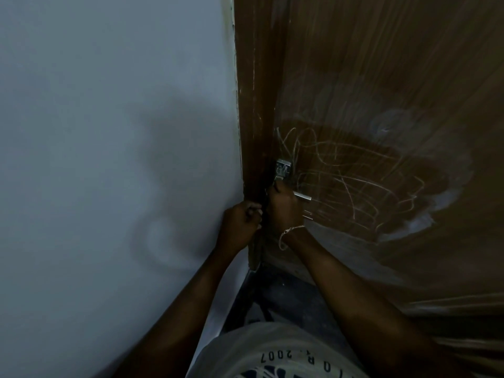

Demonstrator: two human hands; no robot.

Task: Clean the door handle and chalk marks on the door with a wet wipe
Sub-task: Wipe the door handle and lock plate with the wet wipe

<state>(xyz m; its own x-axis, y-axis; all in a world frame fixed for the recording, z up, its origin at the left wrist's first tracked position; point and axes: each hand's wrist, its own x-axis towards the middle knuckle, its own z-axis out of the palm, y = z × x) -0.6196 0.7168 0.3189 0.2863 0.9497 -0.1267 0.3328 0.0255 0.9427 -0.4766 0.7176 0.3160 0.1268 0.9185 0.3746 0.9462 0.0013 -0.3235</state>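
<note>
Head view, door: the brown door fills the frame from 12 to 4 o'clock, its edge running down the middle beside a grey wall.
Head view, chalk marks: pale scribbles spread at 3 o'clock of the handle, untouched by either hand.
Head view, door handle: the metal door handle sits just right of centre, its lever tip poking out past the right hand.
Right hand: the right hand, bracelet at the wrist, is closed over the handle's lever.
Left hand: the left hand, at 9 o'clock of the right, is curled in a fist against the door edge; what it grips I cannot tell.
Wet wipe: not visible; possibly under a palm.
Step in hand: likely wiping the handle.
Next move: probably calls for rubbing along the lever, then sweeping right over the scribbles.
</note>
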